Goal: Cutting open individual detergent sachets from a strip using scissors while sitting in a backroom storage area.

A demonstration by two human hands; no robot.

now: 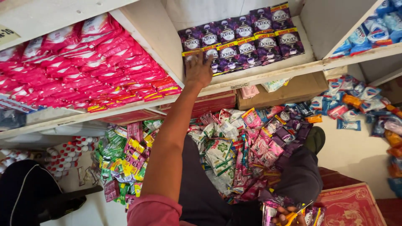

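I see dark purple sachets (pixel 247 37) in rows on the middle shelf, pink-red sachets (pixel 83 67) stacked on the left shelf, and blue sachets (pixel 372 29) at upper right. Below lie green-yellow packets (pixel 121 159), a mixed pink, white and purple heap (pixel 251 142), and brown cartons (pixel 289 90).

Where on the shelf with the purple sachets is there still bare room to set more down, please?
Bare board shows to the right of the purple sachets, up to the white divider, and in a thin strip along the front edge. The left end is crowded: the left hand rests on the sachets there. The neighbouring shelf of pink sachets is packed full.
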